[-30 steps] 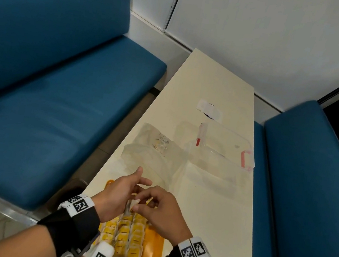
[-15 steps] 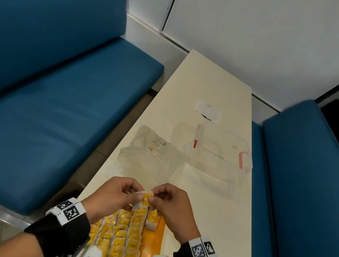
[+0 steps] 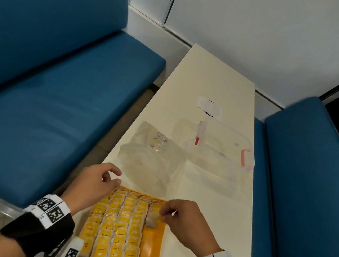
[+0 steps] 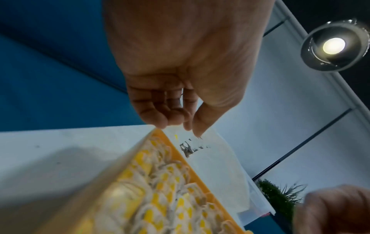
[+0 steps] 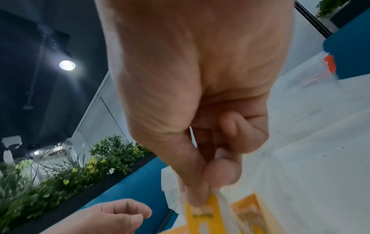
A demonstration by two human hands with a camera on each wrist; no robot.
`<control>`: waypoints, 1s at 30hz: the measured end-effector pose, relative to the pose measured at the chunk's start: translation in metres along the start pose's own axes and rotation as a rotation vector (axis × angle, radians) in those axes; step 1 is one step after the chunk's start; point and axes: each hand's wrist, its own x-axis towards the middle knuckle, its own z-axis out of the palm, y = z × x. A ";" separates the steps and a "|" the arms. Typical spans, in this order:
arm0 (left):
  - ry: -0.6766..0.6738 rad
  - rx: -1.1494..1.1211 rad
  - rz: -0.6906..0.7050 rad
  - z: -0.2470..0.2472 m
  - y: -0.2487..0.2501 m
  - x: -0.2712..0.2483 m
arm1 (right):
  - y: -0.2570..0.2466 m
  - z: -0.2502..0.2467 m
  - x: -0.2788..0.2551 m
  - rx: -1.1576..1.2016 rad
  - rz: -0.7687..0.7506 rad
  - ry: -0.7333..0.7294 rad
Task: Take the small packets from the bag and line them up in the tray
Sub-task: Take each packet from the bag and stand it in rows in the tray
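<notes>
An orange tray (image 3: 150, 253) at the table's near edge holds several rows of small yellow-and-white packets (image 3: 120, 233). My right hand (image 3: 162, 214) pinches one packet (image 3: 152, 220) by its top, low over the tray's rightmost column near the far end; the right wrist view shows thumb and fingers closed on that packet (image 5: 202, 210). My left hand (image 3: 112, 178) hovers at the tray's far left corner with loosely curled fingers (image 4: 160, 117) that hold nothing. Just beyond the tray lies the clear plastic bag (image 3: 150, 163), crumpled and looking nearly empty.
A clear plastic container (image 3: 222, 149) with red clips stands behind the bag on the right. A white paper label (image 3: 210, 107) lies farther back on the narrow cream table (image 3: 204, 199). Blue benches (image 3: 56, 111) flank both long sides.
Half a second ago both hands held one packet above the tray. The left hand has let go and drawn back left; the right hand has brought the packet down to the right column.
</notes>
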 end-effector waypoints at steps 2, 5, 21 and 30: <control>0.000 0.056 -0.039 -0.005 -0.008 -0.002 | 0.003 0.003 -0.004 -0.082 -0.010 -0.123; -0.039 0.134 -0.059 -0.007 -0.019 -0.006 | 0.002 0.010 -0.004 -0.202 -0.035 -0.298; -0.051 0.096 -0.084 -0.006 -0.035 -0.004 | 0.019 0.051 0.034 -0.483 -0.008 0.023; -0.015 0.156 -0.024 -0.022 -0.003 0.041 | -0.009 0.010 0.037 -0.207 0.146 0.330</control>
